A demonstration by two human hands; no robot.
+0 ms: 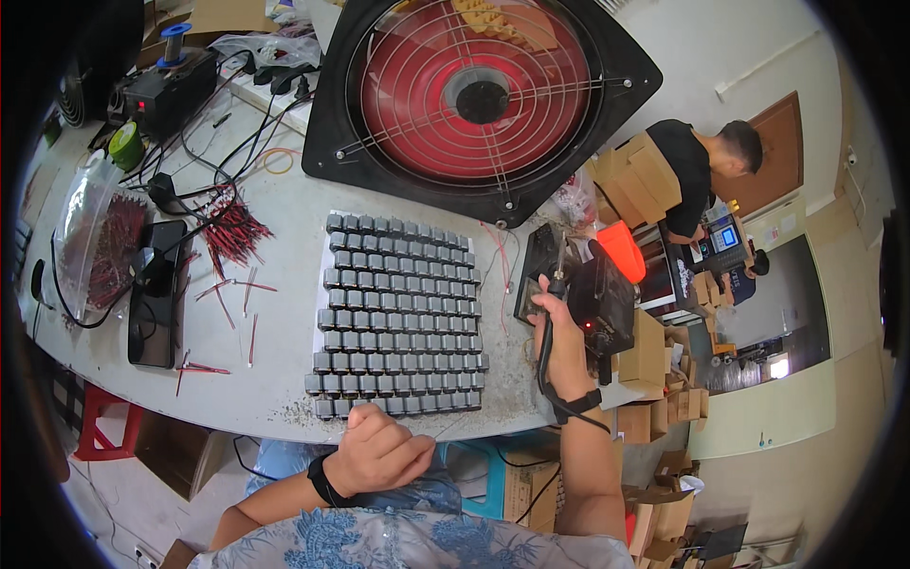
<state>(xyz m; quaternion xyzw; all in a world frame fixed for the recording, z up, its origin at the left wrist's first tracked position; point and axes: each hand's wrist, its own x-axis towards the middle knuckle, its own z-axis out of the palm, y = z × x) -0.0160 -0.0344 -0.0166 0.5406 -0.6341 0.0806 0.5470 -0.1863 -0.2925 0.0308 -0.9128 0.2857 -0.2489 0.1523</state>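
My right hand is closed round a soldering iron, its tip end up by the dark stand at the right of the table; its black cable runs down past my wrist. At the table's near edge my left hand is curled closed, just below the front row of a block of small grey-topped parts. A thin wire, faint in the picture, sticks out by its fingers. The parts stand in neat rows on a white sheet. Whether my left knuckles touch the front row, I cannot tell.
A large black-framed fan takes up the table's far side. At left lie a phone, red-black leads and a bag of leads. A black soldering station stands right. A co-worker is beyond cardboard boxes.
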